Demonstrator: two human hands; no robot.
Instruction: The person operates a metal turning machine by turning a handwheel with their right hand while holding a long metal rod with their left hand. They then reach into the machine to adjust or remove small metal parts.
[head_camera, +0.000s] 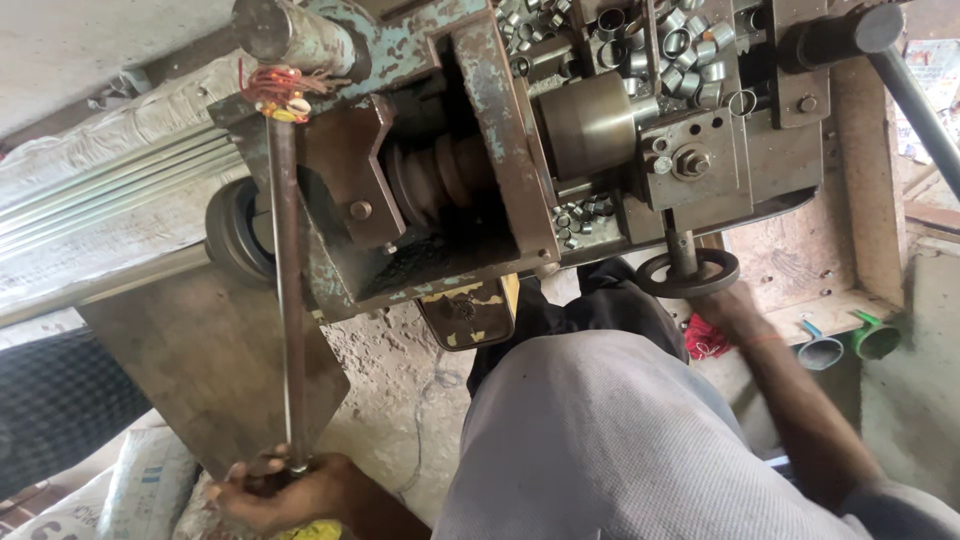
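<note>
The left hand (275, 492) is clamped around the lower end of a long steel lever rod (286, 300), which runs up to the small lathe (480, 150). The right hand (722, 305) appears to grip the black handwheel (688, 273) from below. Short metal bushings (690, 50) are heaped on the lathe's top.

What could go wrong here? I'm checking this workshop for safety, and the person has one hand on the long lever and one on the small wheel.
The stepped pulley sits in an open housing with no guard visible, so the loose shirt might catch. The small metal rings heaped loosely on top could fall. The left hand grips only the lever tip, while the right hand is under the handwheel; a slip seems possible.
</note>
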